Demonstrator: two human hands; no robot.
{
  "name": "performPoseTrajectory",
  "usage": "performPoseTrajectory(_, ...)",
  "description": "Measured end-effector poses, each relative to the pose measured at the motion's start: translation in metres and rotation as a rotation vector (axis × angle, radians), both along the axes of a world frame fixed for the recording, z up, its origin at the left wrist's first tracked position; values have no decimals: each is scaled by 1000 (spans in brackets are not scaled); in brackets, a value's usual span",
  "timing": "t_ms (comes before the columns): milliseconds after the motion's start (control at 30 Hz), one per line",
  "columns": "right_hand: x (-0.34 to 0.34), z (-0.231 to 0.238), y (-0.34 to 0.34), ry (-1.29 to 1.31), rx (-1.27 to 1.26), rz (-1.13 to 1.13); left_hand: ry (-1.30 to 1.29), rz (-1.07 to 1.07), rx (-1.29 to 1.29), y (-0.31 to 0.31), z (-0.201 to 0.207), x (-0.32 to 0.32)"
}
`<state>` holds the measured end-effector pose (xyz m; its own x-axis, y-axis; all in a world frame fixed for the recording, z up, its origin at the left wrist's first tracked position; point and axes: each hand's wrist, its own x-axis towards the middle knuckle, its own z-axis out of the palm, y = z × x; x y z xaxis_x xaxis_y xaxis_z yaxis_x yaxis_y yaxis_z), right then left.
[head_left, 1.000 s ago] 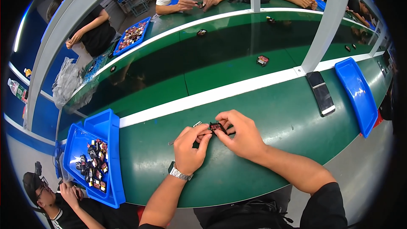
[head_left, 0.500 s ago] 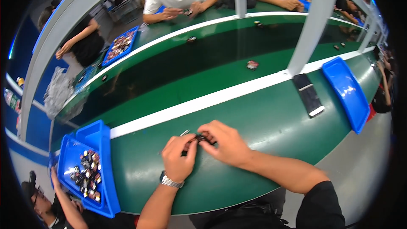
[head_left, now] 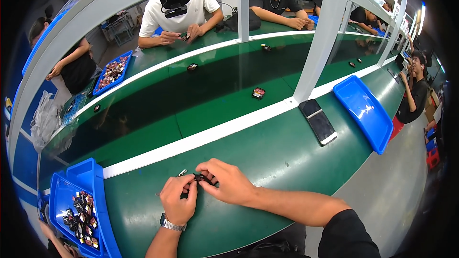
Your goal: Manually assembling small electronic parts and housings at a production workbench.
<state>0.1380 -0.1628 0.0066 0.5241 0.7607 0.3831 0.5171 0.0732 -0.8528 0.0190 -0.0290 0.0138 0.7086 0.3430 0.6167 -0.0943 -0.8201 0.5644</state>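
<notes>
My left hand (head_left: 179,201), with a metal-band watch (head_left: 172,224) on its wrist, pinches a small black part (head_left: 199,177) over the green tabletop (head_left: 272,177). From the other side my right hand (head_left: 229,182) grips the same part with thumb and fingers. The fingers cover most of it, so its exact kind does not show. Just beyond my left fingertips lies a small silvery piece (head_left: 182,172).
Left of me, a blue bin (head_left: 101,196) holds many small dark parts (head_left: 85,217). To the right are a dark phone-like slab (head_left: 319,123) and a blue tray (head_left: 363,114). A conveyor belt (head_left: 201,119) carries several small parts; a grey post (head_left: 320,43) rises beside it. Co-workers sit opposite.
My view has swung, so the table and hands appear lower and further left. Both hands keep hold of the black part, with only slight finger movement.
</notes>
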Motion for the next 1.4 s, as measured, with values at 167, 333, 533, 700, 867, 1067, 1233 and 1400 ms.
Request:
performPoseTrajectory(167, -4, 4, 3, 95, 60, -44, -4, 14, 2, 1, 2, -4)
performPoseTrajectory(333, 2, 10, -1, 70, 82, -86, -54, -34, -54, 1, 0, 4)
performPoseTrajectory(533, 2, 8, 0, 50, 84, -52, -71, -17, -30, 3, -1, 2)
performPoseTrajectory(700, 1, 4, 1, 0, 115, -48, -58, -12, -8, 3, -2, 1)
performPoseTrajectory(867, 1, 6, 2, -42, 141, -39, -66, -12, 20, 3, 1, 0)
performPoseTrajectory(1067, 3, 4, -1, -15, 73, -30, -50, -17, -29, 2, -3, 0)
performPoseTrajectory(1233, 3, 6, 0, 11, 93, -44, -33, -47, -71, 6, -6, -2)
performPoseTrajectory(1400, 2, 8, -1, -43, 112, -35, -56, -61, -93, 7, -7, -3)
